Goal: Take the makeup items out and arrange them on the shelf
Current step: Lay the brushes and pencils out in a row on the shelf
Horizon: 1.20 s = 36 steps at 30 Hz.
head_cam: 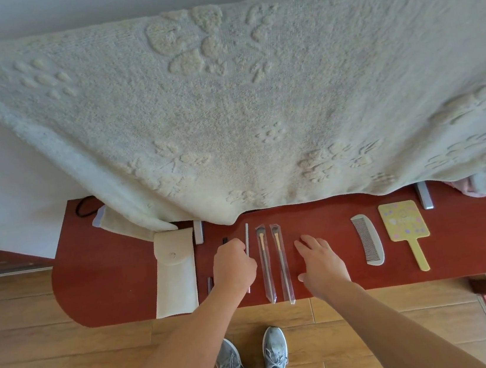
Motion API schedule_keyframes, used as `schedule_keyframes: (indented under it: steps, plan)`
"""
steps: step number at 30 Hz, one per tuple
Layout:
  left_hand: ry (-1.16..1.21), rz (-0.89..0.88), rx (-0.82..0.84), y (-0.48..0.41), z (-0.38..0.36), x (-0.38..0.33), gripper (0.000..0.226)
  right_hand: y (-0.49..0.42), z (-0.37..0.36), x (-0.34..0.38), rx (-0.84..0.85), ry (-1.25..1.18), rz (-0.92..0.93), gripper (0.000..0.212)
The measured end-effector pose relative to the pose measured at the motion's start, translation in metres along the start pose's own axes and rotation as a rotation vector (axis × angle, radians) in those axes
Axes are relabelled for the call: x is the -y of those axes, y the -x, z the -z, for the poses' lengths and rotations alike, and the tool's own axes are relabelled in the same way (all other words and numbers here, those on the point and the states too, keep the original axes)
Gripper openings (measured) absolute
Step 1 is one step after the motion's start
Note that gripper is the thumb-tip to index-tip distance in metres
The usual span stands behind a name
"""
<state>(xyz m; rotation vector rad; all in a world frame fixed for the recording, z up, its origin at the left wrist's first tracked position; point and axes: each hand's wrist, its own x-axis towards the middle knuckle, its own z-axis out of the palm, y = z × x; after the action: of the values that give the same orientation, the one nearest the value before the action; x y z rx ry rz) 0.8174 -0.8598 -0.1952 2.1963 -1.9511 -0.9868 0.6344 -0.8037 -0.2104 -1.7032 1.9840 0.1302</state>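
Note:
On the red shelf (109, 281) lies a cream pouch (175, 273) at the left. My left hand (234, 265) is closed around a thin silver stick-like makeup tool (247, 239) that points away from me. A dark slim item (209, 284) lies partly hidden under that hand. Two makeup brushes in clear sleeves (265, 261) (282, 262) lie side by side in the middle. My right hand (319, 258) rests flat on the shelf just right of the brushes, fingers spread, holding nothing. Further right lie a grey comb (368, 240) and a yellow hand mirror (404, 224).
A thick cream blanket (241, 107) hangs down over the back of the shelf. Two metal brackets (198, 231) (424, 195) stick out beneath it. A black hair tie (84, 206) lies at the back left. Wooden floor and my shoes (253, 364) are below the shelf edge.

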Motion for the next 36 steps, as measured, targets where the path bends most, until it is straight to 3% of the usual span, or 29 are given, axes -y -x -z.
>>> schedule_keyframes:
  steps: [4, 15, 20, 24, 30, 36]
  plan:
    - [0.152, -0.003, -0.039, 0.008, 0.014, 0.001, 0.033, 0.001, 0.000, 0.001, 0.001, 0.000, -0.002, 0.075]
    - [0.594, -0.069, 0.043, 0.055, 0.081, -0.005, 0.025, -0.002, 0.013, 0.002, 0.050, 0.023, 0.026, 0.075]
    - [0.742, -0.089, 0.120, 0.075, 0.107, 0.000, 0.018, -0.002, 0.056, 0.023, -0.020, -0.223, 0.066, 0.066]
    - [0.816, -0.092, 0.190, 0.087, 0.119, 0.005, 0.017, 0.013, 0.102, 0.062, -0.080, -0.569, 0.115, 0.049]
    - [0.855, -0.095, 0.226, 0.099, 0.126, 0.015, 0.017, 0.040, 0.134, 0.117, 0.011, -1.061, 0.219, 0.017]
    - [0.887, -0.093, 0.225, 0.108, 0.131, 0.024, 0.018, 0.054, 0.136, 0.138, 0.066, -1.151, 0.263, 0.014]
